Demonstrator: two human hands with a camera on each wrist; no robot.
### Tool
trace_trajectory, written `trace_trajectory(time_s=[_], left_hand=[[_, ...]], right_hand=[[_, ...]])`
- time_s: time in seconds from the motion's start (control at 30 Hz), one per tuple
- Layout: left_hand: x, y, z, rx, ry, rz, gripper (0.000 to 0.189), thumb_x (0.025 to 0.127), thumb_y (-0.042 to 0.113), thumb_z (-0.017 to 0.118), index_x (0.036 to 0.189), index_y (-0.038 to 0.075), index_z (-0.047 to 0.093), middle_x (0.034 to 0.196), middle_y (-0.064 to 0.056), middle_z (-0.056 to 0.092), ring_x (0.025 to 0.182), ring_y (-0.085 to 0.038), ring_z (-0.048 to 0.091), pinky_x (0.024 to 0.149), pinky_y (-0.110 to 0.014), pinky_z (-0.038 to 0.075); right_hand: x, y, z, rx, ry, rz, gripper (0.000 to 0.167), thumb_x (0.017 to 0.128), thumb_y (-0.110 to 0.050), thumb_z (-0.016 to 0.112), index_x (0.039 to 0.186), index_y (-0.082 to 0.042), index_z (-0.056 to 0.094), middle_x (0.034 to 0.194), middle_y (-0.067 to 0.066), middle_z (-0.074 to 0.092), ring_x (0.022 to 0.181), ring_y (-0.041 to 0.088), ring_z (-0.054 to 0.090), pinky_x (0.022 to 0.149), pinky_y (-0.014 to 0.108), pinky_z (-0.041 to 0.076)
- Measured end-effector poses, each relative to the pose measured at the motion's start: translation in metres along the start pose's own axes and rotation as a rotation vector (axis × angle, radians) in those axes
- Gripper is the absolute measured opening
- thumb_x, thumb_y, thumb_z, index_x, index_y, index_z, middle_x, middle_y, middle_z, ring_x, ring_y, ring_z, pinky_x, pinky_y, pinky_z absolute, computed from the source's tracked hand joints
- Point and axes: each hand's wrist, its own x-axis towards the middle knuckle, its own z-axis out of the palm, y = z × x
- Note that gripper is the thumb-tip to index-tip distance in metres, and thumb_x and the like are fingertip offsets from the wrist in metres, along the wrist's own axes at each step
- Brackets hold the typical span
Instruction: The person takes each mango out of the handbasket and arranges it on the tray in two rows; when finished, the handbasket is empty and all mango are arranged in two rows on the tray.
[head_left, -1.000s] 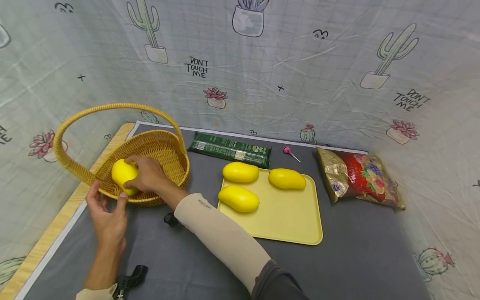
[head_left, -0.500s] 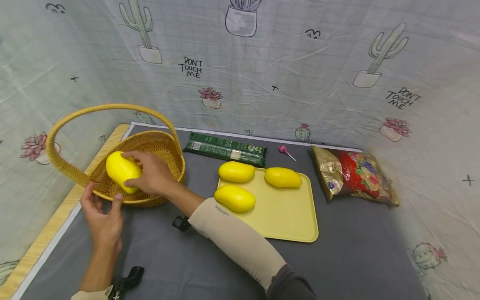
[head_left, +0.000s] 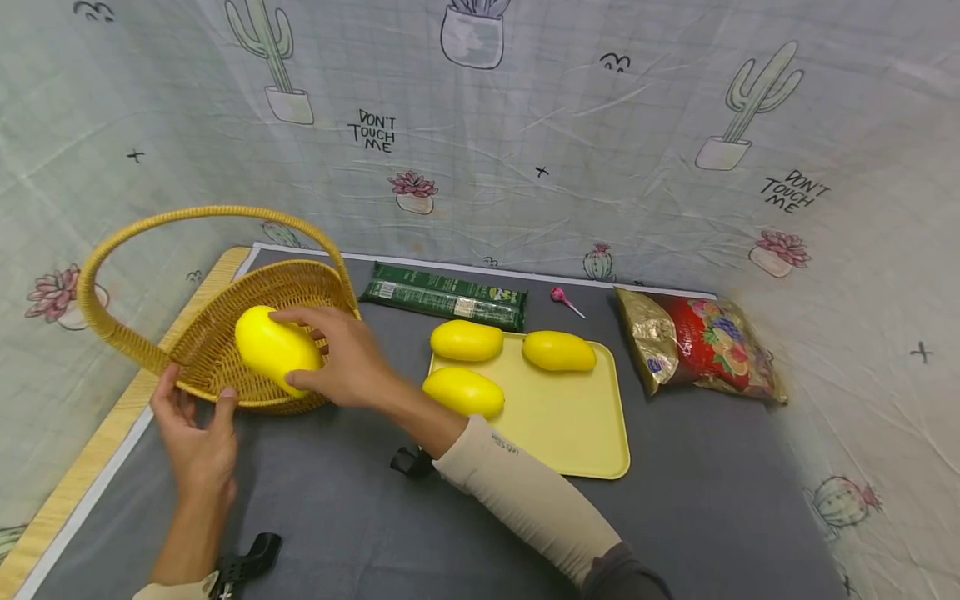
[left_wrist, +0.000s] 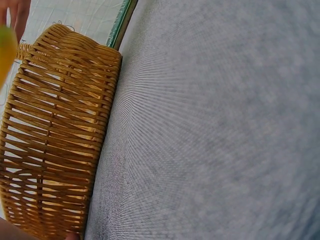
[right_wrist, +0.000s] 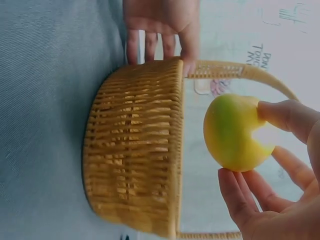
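Note:
Just above the inside of a woven basket (head_left: 202,350), my right hand (head_left: 348,358) holds a yellow mango (head_left: 273,346) between thumb and fingers. The right wrist view shows a green patch on that mango (right_wrist: 232,132), which is apart from the basket rim. My left hand (head_left: 197,450) holds the basket's near left end, with the thumb at the rim and fingers beside the handle base. In the right wrist view, the left hand's fingers (right_wrist: 150,47) lie against the wicker wall. Part of the basket's inside is hidden behind the right hand and mango.
A yellow tray (head_left: 562,425) with three mangoes (head_left: 465,392) stands right of the basket. Behind lies a flat green packet (head_left: 446,296), with a pink lollipop (head_left: 558,295) near it. A gold and red bag (head_left: 701,346) lies at the right. A printed cloth (head_left: 480,167) hangs behind.
My right hand has lifted the mango from inside the basket and moved it to the right, toward the near rim. My left hand keeps its place on the basket.

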Motion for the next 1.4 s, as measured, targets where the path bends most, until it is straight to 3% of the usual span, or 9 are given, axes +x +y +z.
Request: trace_trajectory(time_s=[0.2,0.33,0.47,0.83,1.13,1.4], left_hand=[[0.0,-0.001,0.0,-0.015,-0.004,-0.002,0.073,0.102,0.005,0.063,0.164,0.026,0.03,0.173,0.0,0.027,0.158,-0.018,0.024,0.126,-0.027,0.025],[-0.001,-0.002,0.0,-0.048,-0.01,0.004,0.073,0.101,0.005,0.064,0.164,0.025,0.031,0.172,-0.001,0.028,0.158,-0.02,0.024,0.12,-0.021,0.029],[-0.001,-0.002,0.001,-0.065,-0.013,0.006,0.073,0.101,0.004,0.064,0.163,0.025,0.031,0.172,-0.001,0.028,0.158,-0.02,0.024,0.117,-0.019,0.031],[-0.004,-0.003,0.001,-0.058,-0.015,-0.005,0.073,0.102,0.005,0.064,0.164,0.025,0.031,0.174,-0.001,0.025,0.159,-0.02,0.023,0.117,-0.019,0.032],[-0.007,-0.003,0.002,-0.04,-0.023,-0.011,0.073,0.102,0.007,0.063,0.164,0.026,0.03,0.175,0.0,0.022,0.16,-0.019,0.02,0.123,-0.026,0.028],[-0.007,-0.001,0.002,-0.049,-0.022,-0.021,0.073,0.103,0.007,0.063,0.164,0.028,0.029,0.175,0.002,0.022,0.16,-0.018,0.02,0.121,-0.024,0.03]], right_hand=[[-0.033,0.01,-0.026,0.085,-0.027,0.015,0.072,0.089,-0.013,0.087,0.154,-0.028,0.057,0.148,0.001,0.058,0.124,0.015,0.061,0.098,0.023,0.055],[-0.058,0.019,-0.046,0.076,-0.016,0.013,0.072,0.089,-0.013,0.087,0.153,-0.029,0.057,0.15,0.0,0.057,0.127,0.018,0.06,0.101,0.026,0.055],[-0.082,0.031,-0.065,0.068,0.004,0.015,0.071,0.088,-0.009,0.087,0.151,-0.026,0.059,0.151,0.0,0.057,0.131,0.022,0.06,0.104,0.036,0.057],[-0.145,0.065,-0.118,0.043,0.049,0.111,0.072,0.086,-0.004,0.087,0.147,-0.032,0.063,0.147,-0.006,0.06,0.13,0.022,0.06,0.104,0.047,0.056],[-0.2,0.101,-0.157,-0.036,0.076,0.171,0.071,0.085,-0.002,0.087,0.146,-0.03,0.064,0.148,-0.001,0.06,0.135,0.027,0.058,0.106,0.057,0.054],[-0.229,0.125,-0.176,-0.15,0.074,0.212,0.069,0.083,0.003,0.086,0.144,-0.022,0.066,0.146,0.003,0.063,0.134,0.03,0.059,0.101,0.055,0.057]])
